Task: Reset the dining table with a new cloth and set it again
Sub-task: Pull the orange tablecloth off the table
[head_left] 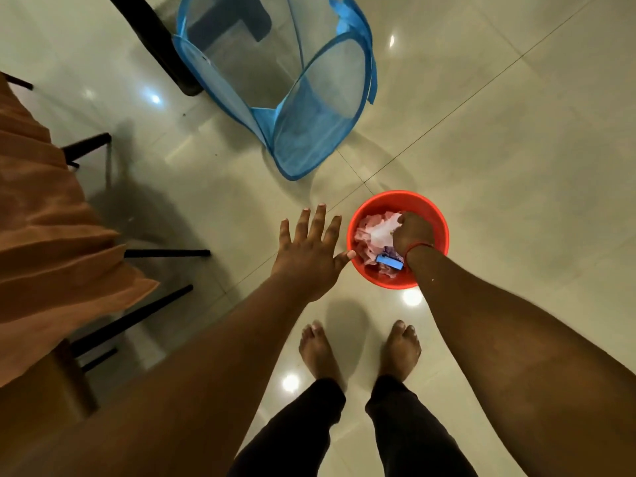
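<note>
A red bucket (437, 215) stands on the tiled floor in front of my feet. Inside it lies crumpled pink and white cloth (375, 232) with a small blue object (389, 262) on top. My right hand (413, 232) reaches into the bucket, its fingers curled down onto the cloth. My left hand (309, 249) hovers just left of the bucket with fingers spread and straight, its thumb tip near the rim. An orange tablecloth (51, 235) hangs over the table edge at the left.
A blue mesh laundry hamper (292, 80) lies tipped on the floor beyond the bucket. Black chair legs (165, 253) stick out from under the orange cloth at left. A dark table leg (161, 46) stands at the top.
</note>
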The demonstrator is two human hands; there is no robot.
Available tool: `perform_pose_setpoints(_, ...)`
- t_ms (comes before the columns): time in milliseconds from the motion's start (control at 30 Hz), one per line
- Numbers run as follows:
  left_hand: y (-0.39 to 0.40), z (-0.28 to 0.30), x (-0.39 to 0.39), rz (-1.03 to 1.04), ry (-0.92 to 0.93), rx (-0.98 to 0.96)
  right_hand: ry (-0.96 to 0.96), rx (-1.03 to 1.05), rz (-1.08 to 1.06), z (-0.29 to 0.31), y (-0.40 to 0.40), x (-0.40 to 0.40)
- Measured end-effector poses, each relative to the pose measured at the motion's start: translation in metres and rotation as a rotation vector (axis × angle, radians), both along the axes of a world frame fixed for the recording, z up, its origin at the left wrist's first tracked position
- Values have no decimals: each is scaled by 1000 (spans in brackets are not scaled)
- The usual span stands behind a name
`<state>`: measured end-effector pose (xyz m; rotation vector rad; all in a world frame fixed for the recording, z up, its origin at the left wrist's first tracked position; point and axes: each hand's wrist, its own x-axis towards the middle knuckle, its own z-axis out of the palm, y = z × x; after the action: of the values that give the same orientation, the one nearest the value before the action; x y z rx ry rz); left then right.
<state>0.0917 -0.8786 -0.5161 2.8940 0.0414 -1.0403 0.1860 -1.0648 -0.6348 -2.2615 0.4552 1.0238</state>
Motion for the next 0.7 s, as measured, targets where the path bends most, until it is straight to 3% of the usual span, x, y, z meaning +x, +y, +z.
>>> perform_pose_setpoints(233, 1, 21, -6, 6, 14, -5, -155, -87, -96, 56, -21, -22)
perform_pose_setpoints(433, -15, 97, -7, -8, -35, -53, -177, -88, -150, 152, -55, -48)
perform_pose_setpoints(700, -51, 241, 21, -30, -142, -38, -218, -40, 374, 312, -58, -39)
